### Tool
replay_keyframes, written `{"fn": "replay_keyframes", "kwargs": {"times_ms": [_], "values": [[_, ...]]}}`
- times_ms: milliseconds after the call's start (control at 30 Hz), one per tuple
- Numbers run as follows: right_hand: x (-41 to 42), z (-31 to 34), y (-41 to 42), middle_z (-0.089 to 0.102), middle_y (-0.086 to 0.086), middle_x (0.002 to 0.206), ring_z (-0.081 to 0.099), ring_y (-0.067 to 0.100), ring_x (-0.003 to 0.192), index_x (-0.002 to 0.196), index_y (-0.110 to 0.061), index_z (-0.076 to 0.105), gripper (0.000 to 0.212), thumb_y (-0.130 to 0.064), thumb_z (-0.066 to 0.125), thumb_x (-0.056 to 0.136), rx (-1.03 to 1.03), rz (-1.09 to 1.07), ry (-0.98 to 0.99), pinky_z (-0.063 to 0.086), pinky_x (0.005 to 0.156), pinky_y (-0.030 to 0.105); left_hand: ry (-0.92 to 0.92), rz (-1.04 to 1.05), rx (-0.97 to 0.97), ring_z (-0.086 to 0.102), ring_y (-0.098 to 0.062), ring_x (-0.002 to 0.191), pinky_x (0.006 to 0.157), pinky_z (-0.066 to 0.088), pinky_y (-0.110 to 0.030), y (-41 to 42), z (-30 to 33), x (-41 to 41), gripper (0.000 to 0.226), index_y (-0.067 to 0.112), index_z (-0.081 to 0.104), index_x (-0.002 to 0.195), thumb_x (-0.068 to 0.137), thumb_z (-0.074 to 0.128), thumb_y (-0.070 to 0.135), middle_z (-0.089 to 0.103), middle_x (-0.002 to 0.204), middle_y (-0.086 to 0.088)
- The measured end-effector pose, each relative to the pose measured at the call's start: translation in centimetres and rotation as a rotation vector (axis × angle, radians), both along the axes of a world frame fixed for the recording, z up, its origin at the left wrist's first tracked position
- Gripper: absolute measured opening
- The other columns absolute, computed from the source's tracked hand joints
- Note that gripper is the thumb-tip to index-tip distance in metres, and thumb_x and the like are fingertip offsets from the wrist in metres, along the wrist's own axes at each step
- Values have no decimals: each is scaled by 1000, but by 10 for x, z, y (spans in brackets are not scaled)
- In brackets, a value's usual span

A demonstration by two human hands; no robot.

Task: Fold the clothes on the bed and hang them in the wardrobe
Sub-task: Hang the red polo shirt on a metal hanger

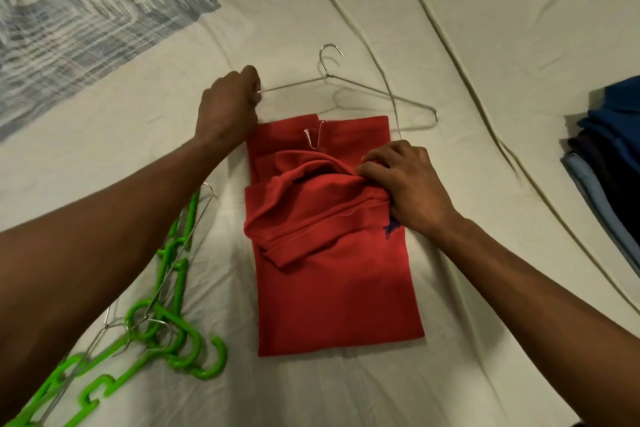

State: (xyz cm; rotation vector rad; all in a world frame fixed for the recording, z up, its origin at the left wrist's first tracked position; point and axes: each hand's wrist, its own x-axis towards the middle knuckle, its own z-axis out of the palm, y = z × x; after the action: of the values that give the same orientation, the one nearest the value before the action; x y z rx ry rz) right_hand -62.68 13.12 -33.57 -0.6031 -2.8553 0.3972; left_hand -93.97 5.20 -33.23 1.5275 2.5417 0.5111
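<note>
Nearest the viewer, at the lower left, a tangle of bright green plastic hangers (173,350) mixed with thin wire ones is seen lying unused on the creased off-white bed sheet (485,28), which suggests that several garments are yet to be hung. Just beyond, at the middle of the bed, a red folded polo shirt (332,288) is laid flat; its folding appears to be finished. An upper layer of the shirt is pinched and lifted by the right hand (405,191), its fingers curled into the cloth so that an opening is held up. Farther on, a silver wire hanger (346,80) lies touching the shirt's far edge, and its left end is gripped by the left hand (227,107), closed round the wire. The hanger is judged to be on the point of being threaded into the shirt, a step not yet done. At the right edge, well apart, a stack of folded blue and dark garments (609,149) is set, folded but not hung. A grey-blue patterned cloth (79,10) lies at the far left. No wardrobe is in view.
</note>
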Motion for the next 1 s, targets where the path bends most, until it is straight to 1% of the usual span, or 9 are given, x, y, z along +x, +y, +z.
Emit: {"fn": "replay_keyframes", "kwargs": {"times_ms": [100, 200, 300, 400, 500, 667, 800, 933, 1000], "values": [[2, -2, 0, 66, 0, 117, 53, 27, 110, 114, -20, 70, 35, -10, 71, 82, 11, -7, 2, 30, 84, 35, 9, 101, 139, 57, -40, 95, 81, 43, -46, -1, 7, -9, 17, 16, 61, 105, 94, 47, 16, 61, 96, -17], [1, 1, -1, 66, 1, 116, 54, 29, 109, 114, -19, 70, 28, -19, 58, 88, 2, -8, 9, 34, 84, 38, 7, 178, 299, 57, -34, 94, 83, 42, -41, 3, 27, -18, 27, 20, 66, 103, 89, 43, 16, 60, 92, -11], [0, 4, -2, 67, 2, 116, 55, 30, 110, 114, -19, 70, 36, -27, 45, 89, -5, 2, -11, 38, 84, 41, -30, 109, 441, 53, -18, 79, 76, 39, -34, 6, 53, -19, 29, 18, 67, 99, 87, 42, 13, 46, 76, 12], [1, 4, -3, 67, 3, 116, 56, 32, 109, 114, -18, 71, 39, -26, 43, 88, -8, 1, -6, 37, 83, 41, -80, 11, 493, 47, -5, 73, 73, 38, -30, 3, 68, -9, 26, 26, 64, 94, 89, 44, 12, 52, 76, 12], [1, 3, -3, 67, 3, 116, 55, 31, 108, 114, -18, 70, 37, -23, 45, 88, -12, -6, -1, 36, 83, 40, -113, -116, 450, 50, -16, 74, 71, 41, -34, -5, 60, 13, 21, 19, 66, 92, 88, 48, 8, 60, 79, -5], [0, 3, -1, 67, 1, 115, 55, 31, 107, 113, -19, 70, 32, -14, 56, 84, 3, -13, 0, 36, 83, 40, -164, -238, 227, 51, -18, 70, 68, 43, -37, -17, 23, 34, 19, 12, 70, 95, 91, 53, 6, 61, 75, -5], [0, 3, -1, 66, 2, 115, 54, 31, 107, 114, -19, 69, 35, -6, 68, 82, 11, -3, -10, 37, 82, 40, -237, -187, 164, 54, -22, 73, 70, 41, -34, -17, 9, 30, 22, 11, 70, 94, 88, 49, 6, 63, 77, -5], [0, 3, -1, 66, 2, 115, 55, 31, 107, 114, -19, 69, 38, -3, 70, 79, 5, -7, -4, 37, 82, 40, -316, -82, 122, 44, -15, 66, 67, 32, -28, -11, 8, 20, 22, 13, 69, 93, 90, 48, 6, 48, 64, 9], [0, 3, -2, 66, 1, 115, 55, 31, 107, 114, -19, 69, 43, 0, 71, 76, -4, -18, -6, 39, 81, 41, -356, -76, 48, 43, -10, 59, 63, 34, -27, -11, 8, 17, 23, 15, 69, 93, 92, 48, 5, 50, 63, 7]]}}
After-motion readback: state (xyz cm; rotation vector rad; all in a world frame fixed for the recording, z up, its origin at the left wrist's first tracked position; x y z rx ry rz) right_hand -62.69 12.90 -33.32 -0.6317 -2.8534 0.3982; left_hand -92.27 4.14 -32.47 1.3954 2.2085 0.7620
